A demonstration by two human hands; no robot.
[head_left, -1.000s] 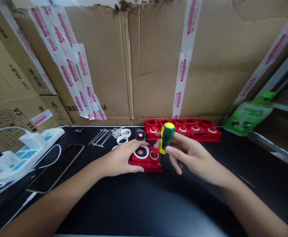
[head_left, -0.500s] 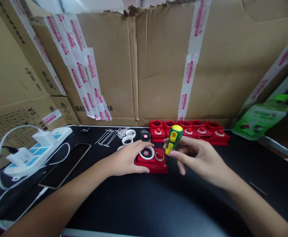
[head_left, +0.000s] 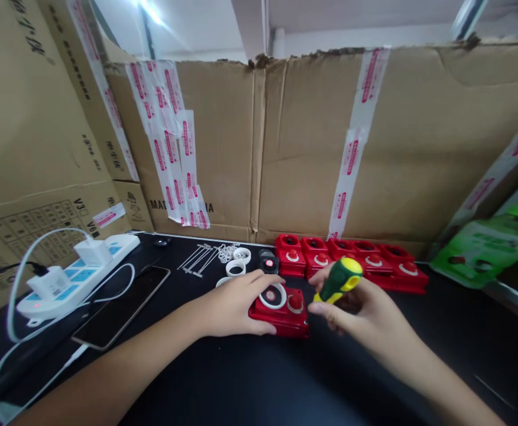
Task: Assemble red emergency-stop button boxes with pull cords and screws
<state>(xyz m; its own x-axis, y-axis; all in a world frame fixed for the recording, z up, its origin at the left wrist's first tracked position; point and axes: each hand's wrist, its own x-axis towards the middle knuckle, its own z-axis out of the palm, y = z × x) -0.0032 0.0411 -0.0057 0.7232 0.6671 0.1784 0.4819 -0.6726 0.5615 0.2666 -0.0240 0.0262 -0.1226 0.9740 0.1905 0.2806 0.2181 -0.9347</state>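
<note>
My left hand point(head_left: 241, 305) is wrapped round the left end of a red box-shaped housing point(head_left: 283, 322) on the black table. A white ring point(head_left: 273, 306) sits on top of the housing around a dark round centre, with a red knob point(head_left: 295, 302) beside it. In my right hand point(head_left: 356, 305) is a screwdriver point(head_left: 339, 279) with a green and yellow handle, gripped between thumb and fingers just right of the housing. The handle tilts up to the right, and I cannot make out the tip.
Behind stand several similar red housings point(head_left: 369, 269) in a row. Left of them lie a small black part point(head_left: 268, 263), white rings point(head_left: 235, 269), chains point(head_left: 227, 253) and thin metal rods point(head_left: 199, 260). A phone point(head_left: 123, 307), power strip point(head_left: 79, 275) and green pouch point(head_left: 485, 245) flank the table; cardboard point(head_left: 303, 154) walls it.
The camera view has tilted upward. The screwdriver has moved a little away from the housing and now leans to the right. My left hand keeps its hold on the housing.
</note>
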